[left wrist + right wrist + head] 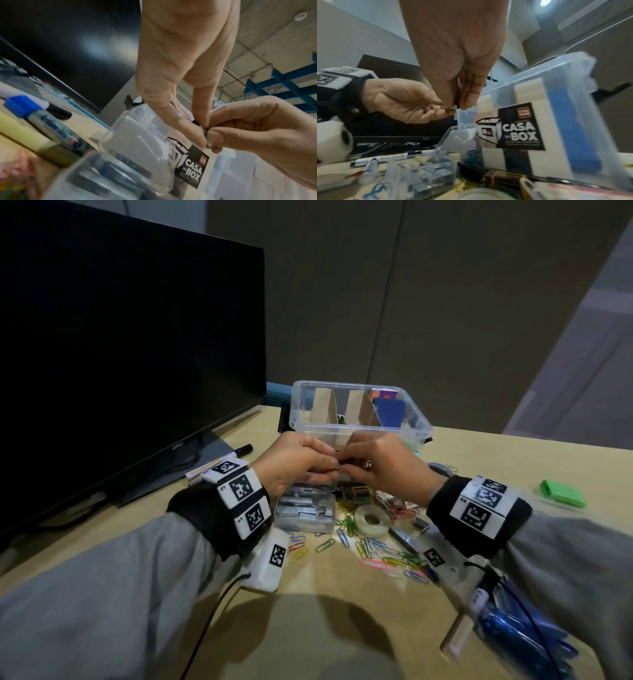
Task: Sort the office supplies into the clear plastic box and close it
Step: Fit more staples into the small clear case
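Both my left hand and right hand pinch a small strip of staples between fingers, just in front of the clear box. I judge sorting barely begun: the box holds a few things, while paper clips, tape and staple case remain on the worktop; its lid isn't on

Dim indoor light throughout. From the head view, a dark shadow pools on the tabletop at its near edge, and the pens at the near right corner smear with blur. Straight lines bow toward the picture edges. A ceiling lamp glares in the right wrist view. A pale sheen marks the black monitor. Close items in both wrist views are soft and unfocused.
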{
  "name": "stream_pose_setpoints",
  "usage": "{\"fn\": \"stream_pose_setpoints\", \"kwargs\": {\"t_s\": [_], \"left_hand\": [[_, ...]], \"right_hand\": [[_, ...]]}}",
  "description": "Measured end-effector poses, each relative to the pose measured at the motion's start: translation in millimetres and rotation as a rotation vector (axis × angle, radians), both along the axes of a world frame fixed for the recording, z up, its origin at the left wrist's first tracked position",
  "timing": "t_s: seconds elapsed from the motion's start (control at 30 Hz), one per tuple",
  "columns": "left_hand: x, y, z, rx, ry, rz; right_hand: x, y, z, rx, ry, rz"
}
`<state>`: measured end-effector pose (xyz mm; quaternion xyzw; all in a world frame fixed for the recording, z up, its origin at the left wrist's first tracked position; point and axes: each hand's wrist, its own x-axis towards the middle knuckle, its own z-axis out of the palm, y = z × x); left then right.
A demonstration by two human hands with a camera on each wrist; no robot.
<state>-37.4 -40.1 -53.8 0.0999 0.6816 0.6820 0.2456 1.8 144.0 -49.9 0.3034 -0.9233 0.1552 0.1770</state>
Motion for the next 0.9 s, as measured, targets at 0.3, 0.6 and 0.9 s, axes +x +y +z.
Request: {"fn": "stream_pose_setpoints", "kwargs": {"t_s": [0.3,0.6,0.9], "left_hand": [[4.7,-27.9,-5.0,-0.559,0.326,-0.045],[15.8,-35.4,-30.5,-1.266,0.834,-0.540],[20.6,-36.7,-31.3,-1.469,0.895,-0.723]], "right_hand": [[-9.7,-39.7,-12.7,0.277,-0.146,-0.022],[-5.8,-46.2,-21.5,0.442,-0.252,-0.133],[-5.3,-54.4,-27.8,0.517,-0.274,-0.199]]}}
